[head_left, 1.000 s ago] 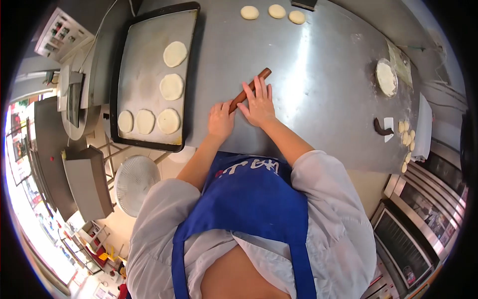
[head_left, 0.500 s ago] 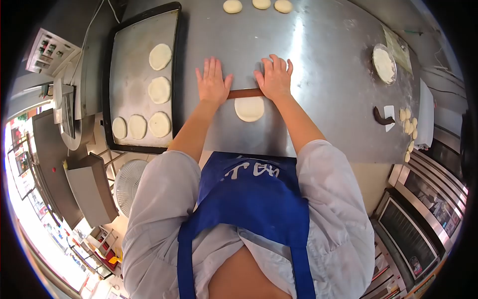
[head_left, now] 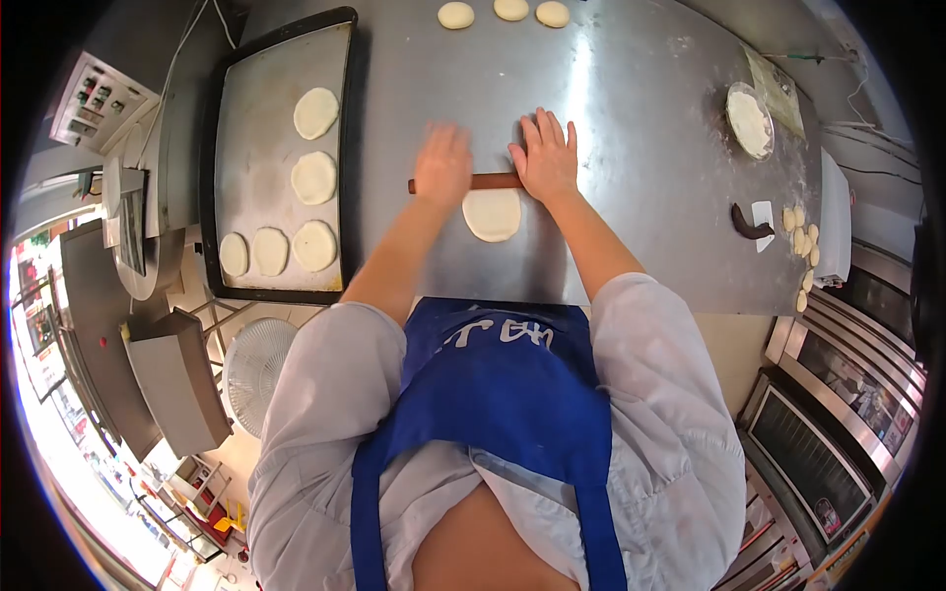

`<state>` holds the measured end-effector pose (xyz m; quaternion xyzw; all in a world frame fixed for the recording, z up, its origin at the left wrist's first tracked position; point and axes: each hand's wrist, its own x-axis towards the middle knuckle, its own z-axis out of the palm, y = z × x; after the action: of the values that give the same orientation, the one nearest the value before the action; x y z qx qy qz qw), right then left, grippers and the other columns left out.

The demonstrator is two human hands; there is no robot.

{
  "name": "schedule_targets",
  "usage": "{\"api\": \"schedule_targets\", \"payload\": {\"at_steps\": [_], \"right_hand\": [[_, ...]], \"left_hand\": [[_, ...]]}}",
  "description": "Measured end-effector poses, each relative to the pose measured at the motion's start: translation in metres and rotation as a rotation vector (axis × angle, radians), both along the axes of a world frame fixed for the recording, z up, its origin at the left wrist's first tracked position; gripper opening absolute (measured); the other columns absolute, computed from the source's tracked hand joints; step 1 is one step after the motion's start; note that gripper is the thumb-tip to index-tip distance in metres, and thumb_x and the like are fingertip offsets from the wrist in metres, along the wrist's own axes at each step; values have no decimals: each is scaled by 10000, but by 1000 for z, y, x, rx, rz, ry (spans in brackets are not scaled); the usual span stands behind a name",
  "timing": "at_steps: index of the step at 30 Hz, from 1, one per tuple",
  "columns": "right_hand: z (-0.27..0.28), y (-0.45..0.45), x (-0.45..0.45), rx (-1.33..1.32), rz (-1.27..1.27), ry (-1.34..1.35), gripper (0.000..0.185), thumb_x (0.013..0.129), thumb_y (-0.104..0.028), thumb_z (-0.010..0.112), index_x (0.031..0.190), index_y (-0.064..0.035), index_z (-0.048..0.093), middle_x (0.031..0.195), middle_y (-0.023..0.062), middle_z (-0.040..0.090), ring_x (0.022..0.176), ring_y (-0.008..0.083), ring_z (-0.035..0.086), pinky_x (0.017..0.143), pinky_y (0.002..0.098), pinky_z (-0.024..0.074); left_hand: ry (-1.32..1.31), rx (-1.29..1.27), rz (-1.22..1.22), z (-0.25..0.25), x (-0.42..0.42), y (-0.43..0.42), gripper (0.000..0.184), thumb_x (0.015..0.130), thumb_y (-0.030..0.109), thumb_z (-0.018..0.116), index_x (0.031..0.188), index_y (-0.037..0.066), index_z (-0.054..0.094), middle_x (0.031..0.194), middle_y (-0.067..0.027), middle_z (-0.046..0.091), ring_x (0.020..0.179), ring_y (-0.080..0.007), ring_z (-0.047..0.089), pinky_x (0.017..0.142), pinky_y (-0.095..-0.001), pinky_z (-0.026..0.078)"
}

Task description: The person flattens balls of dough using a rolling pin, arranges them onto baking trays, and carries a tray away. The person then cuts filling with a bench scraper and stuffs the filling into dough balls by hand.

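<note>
A brown rolling pin (head_left: 496, 181) lies crosswise on the steel table, over the far edge of a flat round of pale dough (head_left: 492, 216). My right hand (head_left: 548, 158) rests its palm on the pin's right end, with the fingers stretched out and spread. Blurred by motion, my left hand (head_left: 443, 164) is over the pin left of the dough; its fingers are smeared. The pin's left tip sticks out past that hand.
On the left, a black-rimmed baking tray (head_left: 347, 148) holds several dough rounds (head_left: 314, 178). Three dough pieces (head_left: 510, 9) lie at the far edge. To the right are a bowl of white powder (head_left: 751, 122), a dark curved object (head_left: 750, 225) on a white card, and small dough pieces (head_left: 800, 241).
My left hand has shifted right along the rolling pin, baring the pin's left end. The right hand stays at about the same spot. The dough looks unchanged.
</note>
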<state>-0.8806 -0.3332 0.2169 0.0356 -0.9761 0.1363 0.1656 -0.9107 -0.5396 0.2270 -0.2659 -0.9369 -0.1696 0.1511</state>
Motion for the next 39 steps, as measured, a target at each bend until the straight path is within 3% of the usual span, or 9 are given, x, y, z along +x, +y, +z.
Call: {"api": "schedule_targets", "payload": {"at_steps": [6, 10, 15, 18, 22, 28, 31, 35, 39], "right_hand": [[7, -2, 129, -87, 238, -128, 557, 805, -368, 698, 1277, -97, 577, 1316, 137, 566, 1246, 303, 508, 1082, 554, 304], [-2, 1, 154, -170, 108, -167, 385, 773, -275, 700, 1121, -134, 618, 1095, 60, 627, 1070, 246, 566, 969, 462, 362], [12, 20, 174, -189, 194, -189, 269, 652, -207, 699, 906, -150, 630, 909, 42, 631, 938, 241, 594, 914, 422, 385], [17, 31, 177, -199, 253, -245, 250, 644, -207, 693, 881, -154, 636, 894, 42, 632, 926, 239, 595, 910, 416, 389], [33, 9, 134, -172, 232, -278, 218, 646, -222, 695, 845, -145, 652, 856, 45, 642, 898, 244, 597, 892, 417, 387], [16, -37, 110, -151, 209, -175, 414, 707, -167, 708, 1099, -95, 599, 1062, 84, 622, 1038, 274, 574, 934, 451, 392], [13, -28, 147, -138, 358, -255, 659, 749, -183, 716, 1347, -36, 483, 1339, 153, 534, 1259, 323, 496, 1061, 500, 354], [19, -36, 112, 62, 249, -253, 762, 865, -464, 633, 1435, 2, 436, 1526, 184, 404, 1444, 337, 333, 1141, 585, 253], [8, -40, 24, 64, 67, -179, 635, 918, -441, 579, 1409, -52, 482, 1544, 183, 368, 1457, 332, 295, 1161, 582, 229]], "left_hand": [[-768, -51, 79, 24, 39, 8, 201, 877, 266, 686, 954, 81, 692, 954, -130, 702, 917, -329, 675, 776, -418, 544], [-557, 236, -208, 12, 58, 7, 209, 777, 166, 785, 884, 47, 651, 907, -118, 700, 841, -290, 679, 762, -383, 542], [-1566, 1265, 41, 9, 97, 7, 252, 890, 191, 759, 1062, 43, 647, 984, -41, 698, 913, -139, 663, 758, -283, 540], [-1792, 1010, -68, 26, 55, 8, 319, 889, 183, 755, 1156, 41, 654, 1053, -74, 693, 937, -147, 669, 779, -298, 557], [-887, -99, -137, 34, 7, -4, 489, 861, 302, 740, 1257, 33, 640, 1160, -151, 684, 1021, -316, 668, 894, -401, 546], [-234, -67, 18, 21, 73, -42, 722, 847, 411, 712, 1395, -4, 493, 1447, -171, 499, 1394, -364, 394, 1127, -552, 316], [-380, -180, -85, 31, 131, -68, 803, 855, 444, 691, 1450, -17, 411, 1520, -158, 420, 1427, -347, 349, 1141, -585, 278], [-258, -292, -94, 18, 86, -59, 748, 909, 478, 612, 1444, -13, 431, 1513, -150, 436, 1428, -309, 358, 1155, -563, 266], [-121, -171, 18, 14, 3, -36, 633, 921, 389, 614, 1415, 19, 473, 1506, -134, 446, 1416, -304, 379, 1158, -532, 286]]}}
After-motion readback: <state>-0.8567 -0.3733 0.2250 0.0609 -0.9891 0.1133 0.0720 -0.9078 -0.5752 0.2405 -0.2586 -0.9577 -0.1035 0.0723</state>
